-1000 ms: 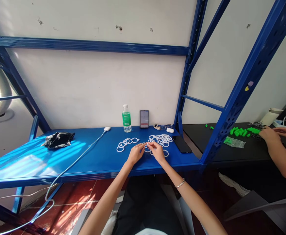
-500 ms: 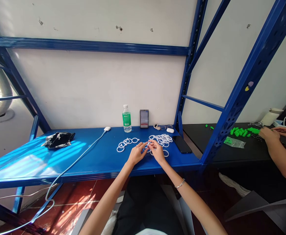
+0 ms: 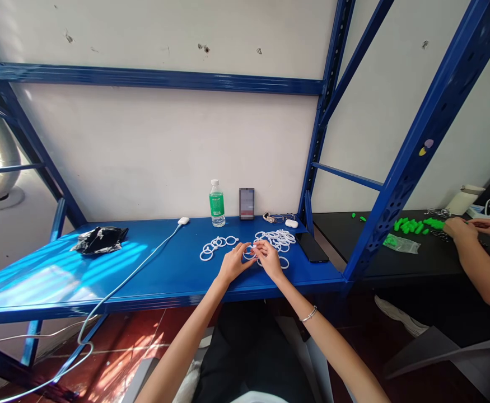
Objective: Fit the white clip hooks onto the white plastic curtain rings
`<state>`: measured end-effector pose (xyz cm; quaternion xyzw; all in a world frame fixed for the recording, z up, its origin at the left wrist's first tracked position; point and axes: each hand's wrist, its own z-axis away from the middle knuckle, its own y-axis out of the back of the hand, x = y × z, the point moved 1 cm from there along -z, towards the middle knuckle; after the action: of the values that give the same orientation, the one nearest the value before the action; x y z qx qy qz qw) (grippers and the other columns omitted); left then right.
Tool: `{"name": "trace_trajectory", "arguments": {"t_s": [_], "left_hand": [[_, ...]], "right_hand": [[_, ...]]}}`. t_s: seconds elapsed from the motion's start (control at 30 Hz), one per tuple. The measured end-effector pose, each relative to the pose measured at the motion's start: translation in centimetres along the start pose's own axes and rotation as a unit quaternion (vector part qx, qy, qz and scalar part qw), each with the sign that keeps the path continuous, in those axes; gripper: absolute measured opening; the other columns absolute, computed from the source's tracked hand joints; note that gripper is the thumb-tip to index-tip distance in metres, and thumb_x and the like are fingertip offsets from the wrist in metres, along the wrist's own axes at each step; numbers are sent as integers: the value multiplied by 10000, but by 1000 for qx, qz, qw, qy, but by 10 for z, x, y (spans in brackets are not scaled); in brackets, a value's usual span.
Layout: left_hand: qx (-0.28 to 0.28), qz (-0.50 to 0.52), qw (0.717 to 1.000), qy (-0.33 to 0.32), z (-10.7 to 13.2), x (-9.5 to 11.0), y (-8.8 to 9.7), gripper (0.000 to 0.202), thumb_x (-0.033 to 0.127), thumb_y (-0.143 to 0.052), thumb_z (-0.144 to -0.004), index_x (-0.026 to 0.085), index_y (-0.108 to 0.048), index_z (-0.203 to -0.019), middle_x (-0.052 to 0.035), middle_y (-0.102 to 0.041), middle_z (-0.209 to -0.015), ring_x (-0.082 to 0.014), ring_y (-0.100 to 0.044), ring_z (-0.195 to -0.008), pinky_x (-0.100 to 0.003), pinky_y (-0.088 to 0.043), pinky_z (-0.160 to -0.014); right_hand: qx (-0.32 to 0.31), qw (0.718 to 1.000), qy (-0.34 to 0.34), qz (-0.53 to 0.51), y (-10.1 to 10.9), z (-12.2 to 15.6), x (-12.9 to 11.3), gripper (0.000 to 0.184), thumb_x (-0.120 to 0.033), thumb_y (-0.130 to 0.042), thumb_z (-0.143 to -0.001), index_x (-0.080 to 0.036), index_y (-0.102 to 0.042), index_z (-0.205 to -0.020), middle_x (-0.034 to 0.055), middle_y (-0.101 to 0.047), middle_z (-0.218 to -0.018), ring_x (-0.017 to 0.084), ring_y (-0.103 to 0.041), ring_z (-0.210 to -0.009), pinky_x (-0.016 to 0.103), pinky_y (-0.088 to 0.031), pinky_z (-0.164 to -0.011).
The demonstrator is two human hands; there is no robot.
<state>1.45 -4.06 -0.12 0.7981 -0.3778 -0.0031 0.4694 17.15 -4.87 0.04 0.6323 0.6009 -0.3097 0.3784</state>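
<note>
Rings of white plastic lie just below the middle of the frame, and one white ring sits between the person's two hands there. The left hand and the right hand have come together over it, fingertips of both pinched on the ring just above the blue shelf top. It is too small to tell whether it is linked to another ring.

Just behind the right hand, a loose heap of rings spreads over the surface. To the left of the hands, a short row of joined rings lies flat, apart from the heap. A silver bracelet circles the right wrist.

Further back, against the wall, stand a clear bottle with a green label and an upright phone. A small white case rests to their right. A dark phone lies flat at the shelf's right edge, near the heap.

Toward the left of the frame, a white cable runs from a white plug off the front edge, and a crumpled black bag lies beyond it.

At the far right, another person's hands rest on a black table beside bright green pieces.
</note>
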Motion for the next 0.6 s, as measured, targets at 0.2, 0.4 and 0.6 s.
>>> {"name": "trace_trajectory", "arguments": {"t_s": [0.2, 0.4, 0.6], "left_hand": [[10, -9, 1000, 5, 0, -1, 0, 452, 446, -556, -895, 214, -498, -1278, -34, -661, -966, -128, -633, -696, -199, -449, -565], [31, -30, 999, 6, 0, -1, 1, 460, 431, -558, -897, 208, -496, -1294, -49, -685, -996, -130, -644, -683, -200, -459, -564], [51, -26, 998, 11, 0, 0, 2, 445, 381, -571, -886, 191, -511, -1284, -41, -695, -949, -122, -630, -632, -206, -458, -554]], "right_hand": [[7, 1000, -2, -5, 1, 0, 1, 239, -423, -588, -873, -208, -559, -973, 57, -681, -879, 202, -711, -799, 309, -576, -706], [15, 1000, 6, 10, 1, 0, 3, 216, -413, -582, -881, -214, -546, -956, 54, -692, -863, 211, -706, -840, 319, -560, -750], [23, 999, 23, 42, 1, -1, 4, 190, -397, -549, -902, -219, -547, -967, 54, -697, -873, 204, -698, -842, 321, -555, -758]]}}
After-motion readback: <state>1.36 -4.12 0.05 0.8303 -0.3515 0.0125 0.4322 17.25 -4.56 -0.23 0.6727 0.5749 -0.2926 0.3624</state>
